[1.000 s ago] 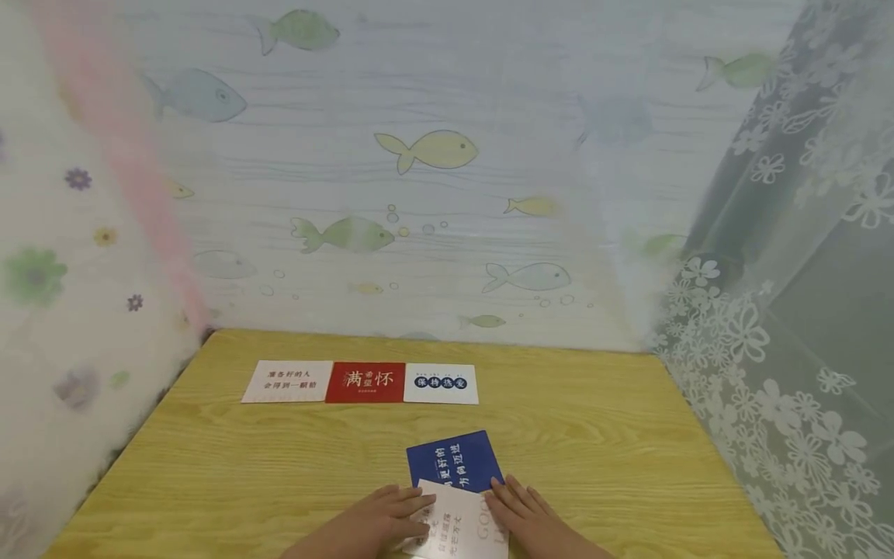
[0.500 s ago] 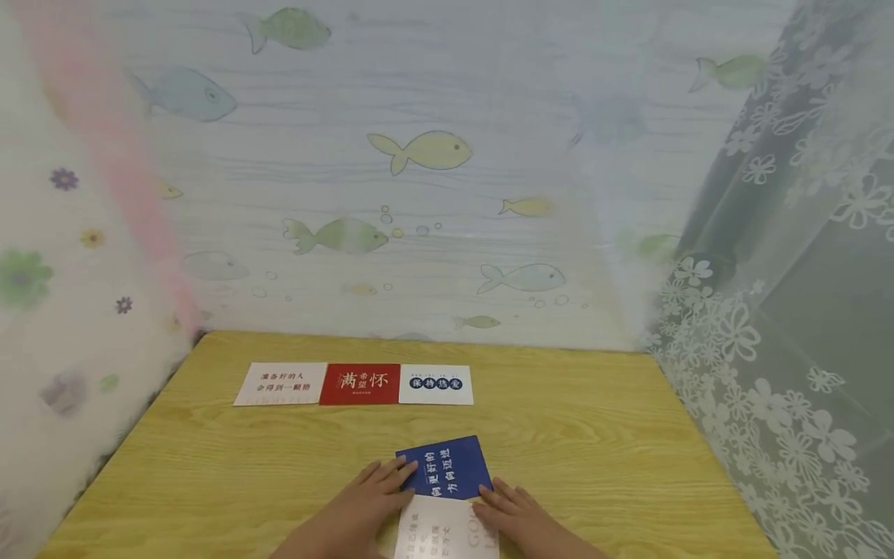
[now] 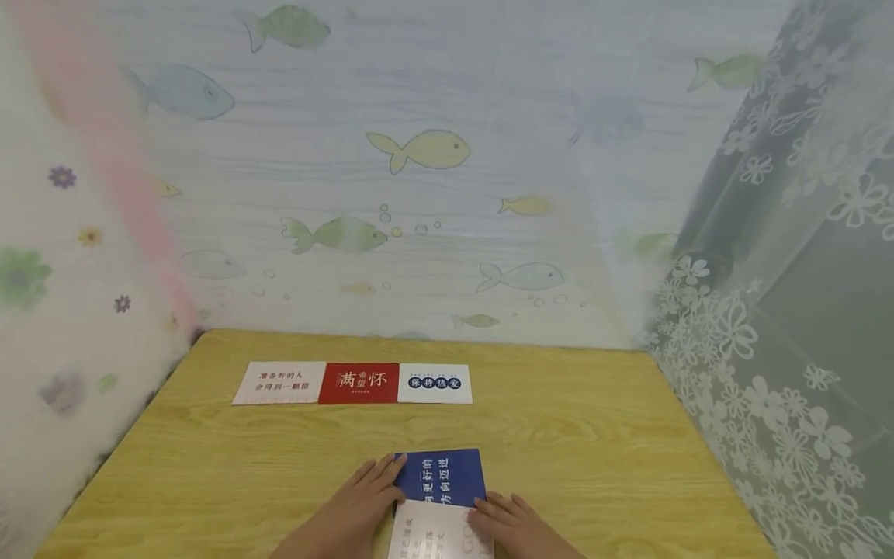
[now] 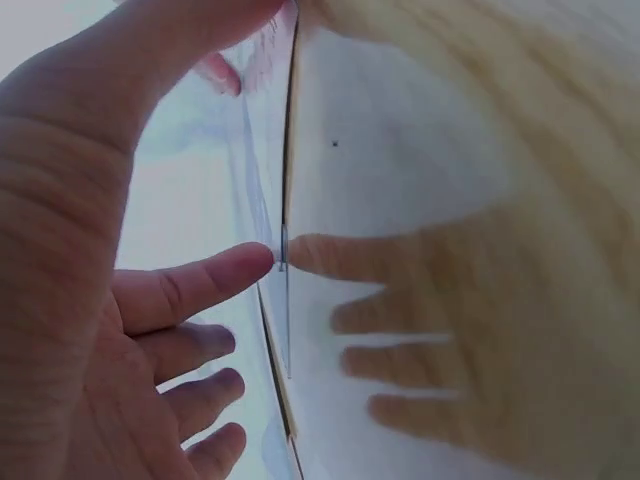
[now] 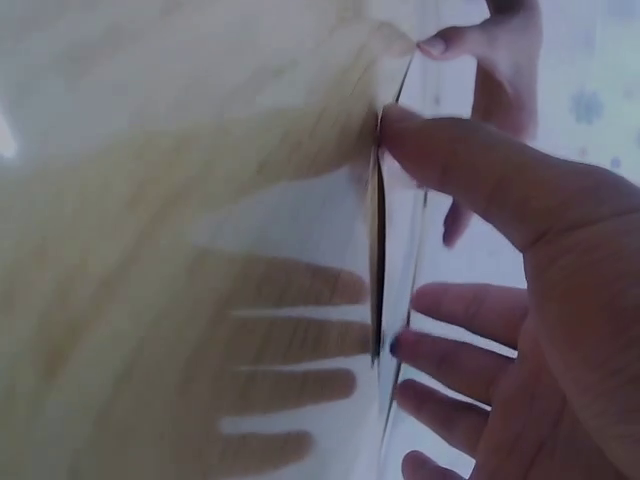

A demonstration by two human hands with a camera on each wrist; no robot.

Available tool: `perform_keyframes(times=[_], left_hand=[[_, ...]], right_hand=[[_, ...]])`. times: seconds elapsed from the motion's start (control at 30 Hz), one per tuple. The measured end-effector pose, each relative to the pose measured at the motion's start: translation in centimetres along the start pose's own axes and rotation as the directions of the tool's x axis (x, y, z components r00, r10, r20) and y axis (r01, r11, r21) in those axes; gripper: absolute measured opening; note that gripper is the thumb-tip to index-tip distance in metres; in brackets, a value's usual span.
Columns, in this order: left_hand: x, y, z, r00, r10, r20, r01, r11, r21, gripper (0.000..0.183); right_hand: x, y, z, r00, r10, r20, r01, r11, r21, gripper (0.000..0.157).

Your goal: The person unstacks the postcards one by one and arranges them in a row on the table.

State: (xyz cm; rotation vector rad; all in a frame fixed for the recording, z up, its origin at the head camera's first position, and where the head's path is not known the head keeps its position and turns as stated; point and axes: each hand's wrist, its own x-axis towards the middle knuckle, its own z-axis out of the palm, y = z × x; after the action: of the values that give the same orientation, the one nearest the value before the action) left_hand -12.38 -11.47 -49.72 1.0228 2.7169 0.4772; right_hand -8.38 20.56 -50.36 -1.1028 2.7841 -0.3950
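Note:
A blue card (image 3: 462,475) with white lettering lies near the front of the table. A pale pink card (image 3: 440,536) overlaps its near part, its lower end cut off by the frame. My left hand (image 3: 356,508) rests at the left side, fingertips at the blue card's upper left corner and thumb by the pink card. My right hand (image 3: 522,528) touches the right edges of both cards. In the left wrist view, the left hand (image 4: 110,330) has its index fingertip against a card edge. The right wrist view has the right hand (image 5: 540,290) with its thumb on the cards and its fingers extended.
Farther back on the wooden table (image 3: 594,435) lies a row of cards: a pale pink one (image 3: 279,383), a red one (image 3: 358,383) and a white one (image 3: 434,383). A fish-print cloth (image 3: 433,256) rises behind the table; sheer floral fabric (image 3: 761,435) hangs at the right.
The blue card has turned straighter and slid nearer. The pink card has shifted left and down and straightened. My left hand has moved from the pink card to the blue card's left edge.

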Motion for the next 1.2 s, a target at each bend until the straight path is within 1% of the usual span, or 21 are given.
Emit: perform_keyframes(times=[0.1, 0.17, 0.23, 0.27, 0.33, 0.4, 0.47, 0.5, 0.57, 0.67, 0.9, 1.0, 1.07, 1.2], left_hand=[[-0.2, 0.0, 0.0, 1.000, 0.006, -0.030, -0.006, 1.000, 0.005, 0.091], [-0.3, 0.0, 0.0, 0.998, 0.016, -0.063, -0.015, 1.000, 0.019, 0.088], [-0.5, -0.1, -0.1, 0.996, 0.022, -0.086, -0.019, 0.999, 0.038, 0.090], [-0.5, -0.1, -0.1, 0.997, 0.018, -0.081, -0.014, 0.999, 0.048, 0.094], [-0.7, -0.2, -0.1, 0.998, 0.016, -0.054, -0.012, 0.998, 0.063, 0.101], [-1.0, -0.2, 0.0, 1.000, 0.013, -0.003, -0.013, 0.996, 0.083, 0.104], [-1.2, -0.1, 0.0, 0.999, 0.028, 0.026, -0.030, 0.994, 0.105, 0.103], [-1.3, 0.0, 0.0, 0.999, 0.036, 0.031, -0.040, 0.993, 0.110, 0.101], [-1.5, 0.1, -0.1, 0.998, 0.049, 0.027, -0.052, 0.992, 0.118, 0.099], [-1.6, 0.4, -0.2, 0.998, 0.056, 0.009, -0.057, 0.991, 0.121, 0.097], [-1.2, 0.8, -0.1, 0.998, 0.053, -0.033, -0.047, 0.986, 0.158, 0.090], [-0.9, 0.7, -0.2, 0.999, 0.034, -0.028, -0.030, 0.992, 0.124, 0.088], [-0.9, 0.6, -0.3, 0.999, 0.026, -0.026, -0.023, 0.994, 0.103, 0.086], [-0.9, 0.5, -0.4, 0.999, 0.016, -0.037, -0.013, 0.997, 0.079, 0.087]], right_hand=[[-0.2, 0.5, 0.1, 1.000, 0.016, -0.025, -0.017, 0.998, -0.063, 0.081], [-0.3, 0.8, 0.1, 0.999, 0.041, -0.023, -0.043, 0.996, -0.080, 0.089], [-0.3, 1.0, 0.0, 0.999, 0.046, -0.022, -0.048, 0.995, -0.082, 0.093], [-0.3, 1.1, 0.0, 0.999, 0.048, -0.012, -0.049, 0.996, -0.076, 0.094], [-0.3, 1.1, -0.1, 0.998, 0.056, 0.006, -0.056, 0.997, -0.053, 0.094], [-0.3, 1.0, -0.2, 0.998, 0.055, 0.018, -0.054, 0.998, -0.038, 0.092], [-0.4, 0.9, -0.2, 0.998, 0.055, 0.021, -0.054, 0.998, -0.037, 0.091], [-0.4, 0.9, -0.2, 0.998, 0.053, 0.016, -0.053, 0.998, -0.043, 0.090], [-0.5, 0.9, -0.1, 0.999, 0.044, -0.002, -0.044, 0.997, -0.067, 0.089], [-0.5, 0.8, -0.1, 0.999, 0.036, -0.017, -0.037, 0.997, -0.071, 0.088], [-0.9, 0.6, -0.2, 0.999, 0.054, -0.004, -0.054, 0.998, 0.019, 0.086], [-0.9, 0.5, -0.4, 0.998, 0.064, -0.004, -0.064, 0.998, 0.024, 0.087], [-0.9, 0.5, -0.6, 0.998, 0.056, -0.009, -0.056, 0.998, 0.008, 0.087], [-0.5, 0.3, -1.0, 0.998, 0.060, 0.003, -0.060, 0.998, 0.009, 0.088]])
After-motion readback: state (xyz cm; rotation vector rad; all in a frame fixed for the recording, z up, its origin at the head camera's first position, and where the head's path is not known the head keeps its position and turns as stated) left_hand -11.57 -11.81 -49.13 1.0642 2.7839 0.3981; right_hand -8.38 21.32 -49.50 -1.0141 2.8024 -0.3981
